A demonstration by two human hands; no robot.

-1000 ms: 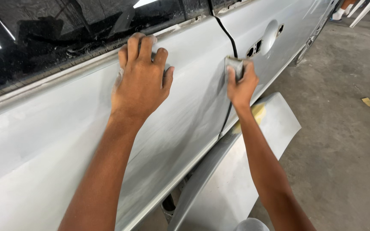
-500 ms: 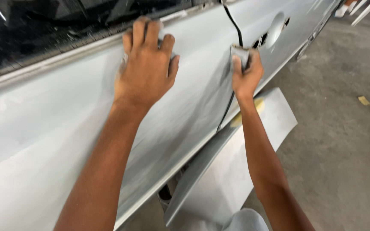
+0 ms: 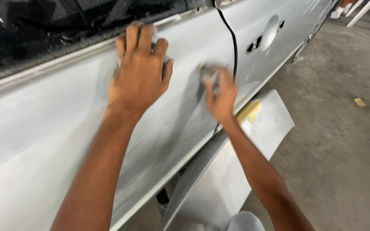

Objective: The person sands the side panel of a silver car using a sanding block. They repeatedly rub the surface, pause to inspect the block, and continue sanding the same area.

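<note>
While left hand (image 3: pixel 140 70) lies flat, fingers together, on door (image 3: pixel 65 128), right hand (image 3: pixel 220 95), blurred, clamps grey pad (image 3: pixel 207 72) at 3 o'clock, by door gap (image 3: pixel 233 42).

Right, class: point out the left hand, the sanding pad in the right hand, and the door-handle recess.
left hand (image 3: pixel 140 72), head view, back of hand.
sanding pad (image 3: pixel 207 72), head view, blurred grey top edge.
door-handle recess (image 3: pixel 270 32), head view, its curved hollow.

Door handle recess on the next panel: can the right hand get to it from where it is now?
Probably yes. The right hand, gripping a small sanding block, sits just short of the door gap, and nothing lies between it and the door handle recess across bare grey panel.
</note>
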